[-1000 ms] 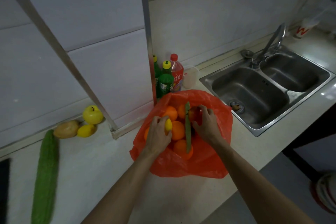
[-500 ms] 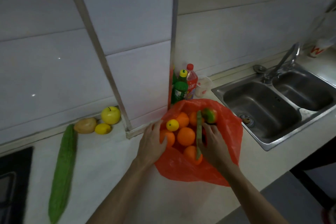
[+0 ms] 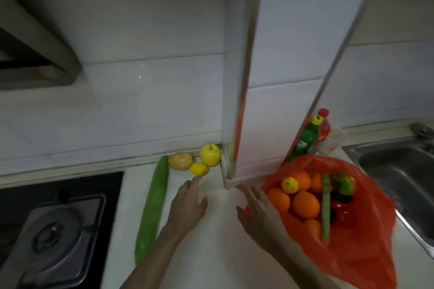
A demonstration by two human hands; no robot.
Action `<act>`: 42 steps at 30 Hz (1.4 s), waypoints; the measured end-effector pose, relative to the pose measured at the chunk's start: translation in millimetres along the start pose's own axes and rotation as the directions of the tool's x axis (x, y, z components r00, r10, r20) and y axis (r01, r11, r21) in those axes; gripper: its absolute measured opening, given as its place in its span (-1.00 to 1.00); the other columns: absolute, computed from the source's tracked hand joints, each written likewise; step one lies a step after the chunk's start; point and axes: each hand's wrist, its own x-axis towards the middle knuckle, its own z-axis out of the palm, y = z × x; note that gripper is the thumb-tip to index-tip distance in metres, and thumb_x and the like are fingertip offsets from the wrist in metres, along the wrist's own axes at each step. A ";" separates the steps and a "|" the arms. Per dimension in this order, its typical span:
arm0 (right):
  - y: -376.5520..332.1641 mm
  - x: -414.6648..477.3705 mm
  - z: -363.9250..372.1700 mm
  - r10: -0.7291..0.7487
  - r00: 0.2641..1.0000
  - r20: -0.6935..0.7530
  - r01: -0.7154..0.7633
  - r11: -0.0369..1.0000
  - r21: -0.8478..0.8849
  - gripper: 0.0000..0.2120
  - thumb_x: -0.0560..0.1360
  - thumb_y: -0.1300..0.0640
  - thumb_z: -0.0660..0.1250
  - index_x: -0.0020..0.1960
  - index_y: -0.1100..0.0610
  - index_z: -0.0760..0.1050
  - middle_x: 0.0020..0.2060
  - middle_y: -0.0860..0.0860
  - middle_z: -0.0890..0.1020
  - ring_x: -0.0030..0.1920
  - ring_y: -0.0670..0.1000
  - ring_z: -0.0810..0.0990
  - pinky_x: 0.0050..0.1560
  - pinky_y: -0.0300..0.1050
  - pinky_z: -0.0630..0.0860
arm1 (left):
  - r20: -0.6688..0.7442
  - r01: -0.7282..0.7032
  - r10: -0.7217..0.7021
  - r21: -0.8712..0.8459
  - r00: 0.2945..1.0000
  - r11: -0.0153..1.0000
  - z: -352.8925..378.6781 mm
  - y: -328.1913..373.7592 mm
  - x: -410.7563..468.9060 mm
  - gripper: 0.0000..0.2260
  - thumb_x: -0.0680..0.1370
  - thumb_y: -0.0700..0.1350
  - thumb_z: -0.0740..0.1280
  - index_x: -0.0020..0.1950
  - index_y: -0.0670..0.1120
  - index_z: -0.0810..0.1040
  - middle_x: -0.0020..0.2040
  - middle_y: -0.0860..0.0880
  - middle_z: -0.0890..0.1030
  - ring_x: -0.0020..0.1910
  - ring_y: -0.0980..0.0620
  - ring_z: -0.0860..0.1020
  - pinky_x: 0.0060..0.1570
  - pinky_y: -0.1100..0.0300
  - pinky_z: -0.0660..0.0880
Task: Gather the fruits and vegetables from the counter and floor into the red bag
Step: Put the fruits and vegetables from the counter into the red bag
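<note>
Left forearm, right forearm bare; left grip, right grip bare too.

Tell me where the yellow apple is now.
In the head view, the yellow apple sits at the back of the counter, left of the red bag, with the lemon just in front.

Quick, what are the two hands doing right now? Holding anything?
Left hand: open, empty, fingers stretched toward the lemon.
Right hand: open, empty, fingers straight at the bag edge.
</note>
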 end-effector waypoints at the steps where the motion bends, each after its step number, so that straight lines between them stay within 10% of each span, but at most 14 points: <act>1: -7.4 8.8 5.2 -0.020 1.000 0.018 0.020 1.000 -0.002 -0.53 0.53 -0.03 0.23 0.42 -0.05 0.26 0.33 -0.02 0.42 0.26 0.01 0.45 0.14 -0.18 0.48 | -0.004 0.005 -0.005 0.002 1.000 1.000 -4.3 -9.1 2.9 -0.49 0.49 -0.04 0.33 0.41 -0.02 0.30 0.14 -0.09 0.50 0.15 -0.09 0.48 0.01 0.02 0.49; 12: -38.1 120.7 57.2 -0.002 0.991 0.134 0.011 0.998 -0.061 -0.44 0.40 0.07 0.33 0.37 0.12 0.33 0.14 0.19 0.48 0.11 0.29 0.50 0.08 0.09 0.50 | 0.032 0.006 -0.012 0.168 0.999 0.986 -31.3 -78.5 62.4 -0.45 0.46 -0.04 0.35 0.40 -0.14 0.29 0.43 -0.29 0.30 0.47 -0.25 0.20 0.30 -0.09 0.38; 18: -46.0 169.7 80.0 0.065 0.995 0.080 -0.057 0.993 -0.100 -0.41 0.42 0.09 0.37 0.40 0.16 0.32 0.27 0.24 0.42 0.27 0.27 0.42 0.18 0.05 0.45 | 0.058 0.098 -0.105 0.111 0.993 0.989 -31.6 -99.2 99.4 -0.52 0.45 -0.03 0.32 0.35 -0.05 0.35 0.24 -0.12 0.44 0.20 -0.18 0.45 -0.03 -0.01 0.49; 42: 0.0 205.5 126.1 0.185 0.979 0.089 -0.146 0.933 -0.329 -0.44 0.46 0.19 0.28 0.43 0.06 0.24 0.38 0.22 0.27 0.34 0.29 0.26 0.28 0.13 0.34 | 0.064 -0.050 0.030 0.345 0.998 0.937 1.9 -111.9 147.4 -0.57 0.49 0.06 0.30 0.35 0.09 0.37 0.16 -0.16 0.45 0.13 -0.20 0.42 -0.06 0.01 0.43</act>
